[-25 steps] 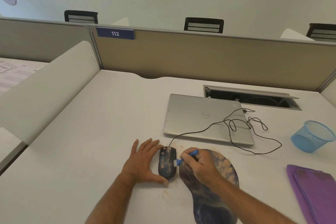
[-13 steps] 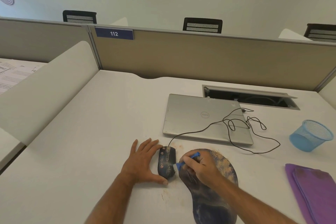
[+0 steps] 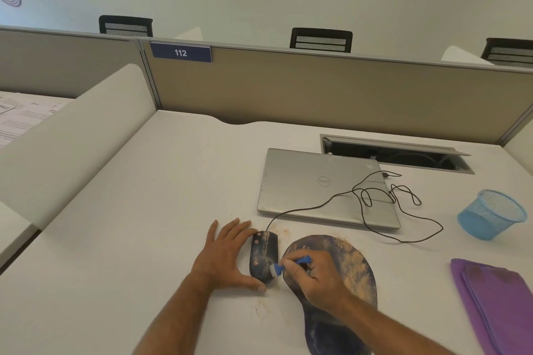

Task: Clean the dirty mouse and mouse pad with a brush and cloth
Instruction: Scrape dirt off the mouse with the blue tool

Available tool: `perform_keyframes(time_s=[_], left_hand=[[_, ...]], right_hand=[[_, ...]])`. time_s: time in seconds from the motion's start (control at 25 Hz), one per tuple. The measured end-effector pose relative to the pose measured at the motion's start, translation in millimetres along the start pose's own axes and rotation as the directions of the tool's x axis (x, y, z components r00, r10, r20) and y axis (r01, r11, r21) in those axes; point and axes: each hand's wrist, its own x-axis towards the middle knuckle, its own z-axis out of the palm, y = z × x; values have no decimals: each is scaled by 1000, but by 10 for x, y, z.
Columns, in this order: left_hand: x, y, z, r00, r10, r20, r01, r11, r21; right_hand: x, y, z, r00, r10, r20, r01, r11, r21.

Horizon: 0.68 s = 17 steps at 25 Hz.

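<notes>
Here, brush meets the near end of the mouse, on the side facing the pad.

The mouse lies on the bench, long axis running away from the person, cable end far. The left hand lies flat and unclenched against its left flank; the right hand, over the dusty mouse pad, pinches the blue brush, so strokes likely run forward along that axis.

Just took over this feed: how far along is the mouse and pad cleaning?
Early. Nothing looks finished. In hand: the left hand steadies the mouse while the right hand works the blue brush on its near end. Left: grit streaking the mouse, dust on the mouse pad, and the purple cloth lies unused.
</notes>
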Motion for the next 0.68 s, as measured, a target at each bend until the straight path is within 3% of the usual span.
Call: perform_keyframes(time_s=[0.16,0.48,0.68], left_hand=[[-4,-10,9,1000,3,-11,-4,1000,-8],[-13,0,-24,1000,3,-4,-3,1000,-17],[-4,0,-22,1000,-14,26,14,1000,15]], right_hand=[[18,-12,-42,987,1,158,8,998,-56],[760,-181,-320,1000,24,19,-20,977,-211],[927,-162,-220,996,55,77,-30,957,-289]])
